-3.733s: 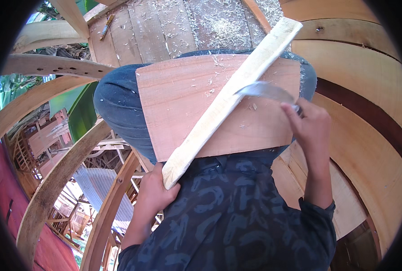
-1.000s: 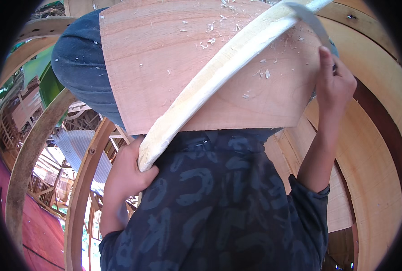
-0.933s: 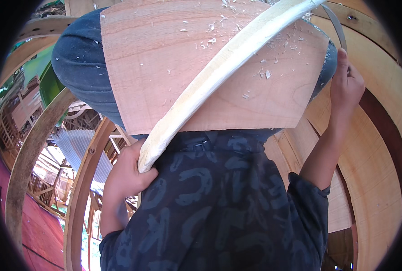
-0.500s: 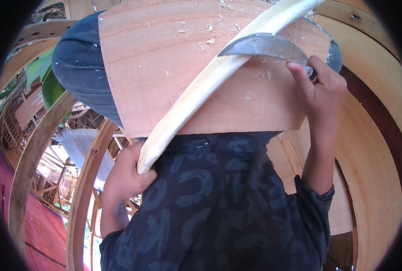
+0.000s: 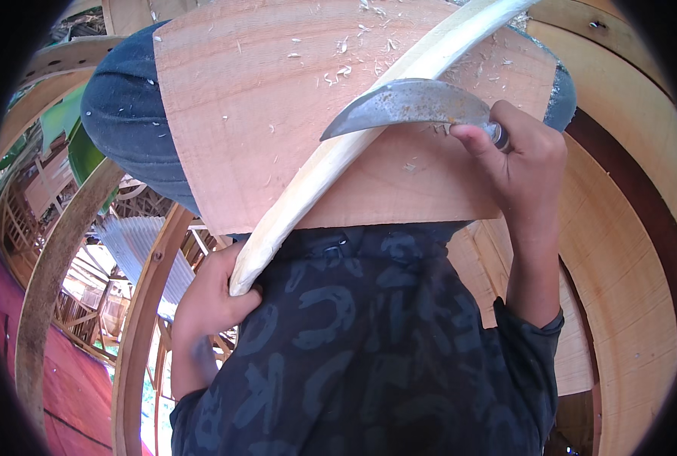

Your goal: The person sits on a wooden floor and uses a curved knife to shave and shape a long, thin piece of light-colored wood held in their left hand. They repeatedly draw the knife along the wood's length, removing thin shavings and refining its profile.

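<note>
A long, pale, peeled wooden pole [image 5: 308,182] slants across a flat wooden board [image 5: 224,137] that lies over my thighs. My left hand [image 5: 215,296] is closed round the pole's near end, close to my waist. In my right hand [image 5: 527,156] is the handle of a knife with a broad, curved, rust-spotted blade [image 5: 411,102]. The blade lies across the pole at about its middle, with its tip pointing left past the pole. Most of the handle is hidden in my fist. The pole's far end runs out of view at the top.
Pale wood shavings [image 5: 344,71] are scattered on the board. Curved wooden ribs [image 5: 145,327] rise at the left, beside a corrugated sheet [image 5: 145,251] and reddish planks [image 5: 80,387]. Wide curved planks [image 5: 620,251] stand close on the right.
My right hand has drawn the knife down along the pole, toward me and to the left. My left hand keeps its hold, and the board has shifted slightly left.
</note>
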The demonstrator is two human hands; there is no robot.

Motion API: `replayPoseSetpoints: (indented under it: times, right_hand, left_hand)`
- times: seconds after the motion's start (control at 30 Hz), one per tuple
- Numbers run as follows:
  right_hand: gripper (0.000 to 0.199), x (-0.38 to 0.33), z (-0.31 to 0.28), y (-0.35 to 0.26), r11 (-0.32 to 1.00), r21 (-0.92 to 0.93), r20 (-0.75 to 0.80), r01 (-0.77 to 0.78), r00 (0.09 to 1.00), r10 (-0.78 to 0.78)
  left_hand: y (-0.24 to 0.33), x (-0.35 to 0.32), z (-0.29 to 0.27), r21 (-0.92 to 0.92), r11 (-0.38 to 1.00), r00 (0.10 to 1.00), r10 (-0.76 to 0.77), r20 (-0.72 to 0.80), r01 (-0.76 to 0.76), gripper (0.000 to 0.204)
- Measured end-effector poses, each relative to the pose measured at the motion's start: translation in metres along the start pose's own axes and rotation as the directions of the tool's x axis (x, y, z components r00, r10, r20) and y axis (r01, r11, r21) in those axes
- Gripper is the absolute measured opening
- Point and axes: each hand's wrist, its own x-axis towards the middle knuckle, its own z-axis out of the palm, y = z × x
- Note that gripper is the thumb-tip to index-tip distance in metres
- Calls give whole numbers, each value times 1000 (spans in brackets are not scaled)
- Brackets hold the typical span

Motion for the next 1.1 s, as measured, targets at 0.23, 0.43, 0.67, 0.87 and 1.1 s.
replayPoseSetpoints:
  times: [0.23, 0.43, 0.67, 0.87, 1.1]
  right_hand:
    - [61, 25, -6, 45, 969, -91, -200, -231, 957, 209]
    - [63, 17, -14, 39, 962, 15, -89, -272, 958, 272]
    - [59, 18, 7, 13, 997, -59, -138, 43, 989, -51]
    - [66, 40, -11, 46, 956, -159, -191, -248, 957, 217]
    - [63, 23, -13, 13, 982, -188, -97, -8, 995, -10]
  left_hand:
    - [0, -5, 6, 4, 1000, 1000, -2, 10, 2, 47]
    - [-11, -3, 3, -89, 996, 996, 5, 93, 3, 43]
    - [-17, 3, -1, -119, 993, 994, 15, 111, -2, 25]
    - [-14, 1, 5, -141, 990, 996, 4, 86, 8, 23]
    - [-14, 5, 3, -108, 994, 997, -3, 78, 12, 28]
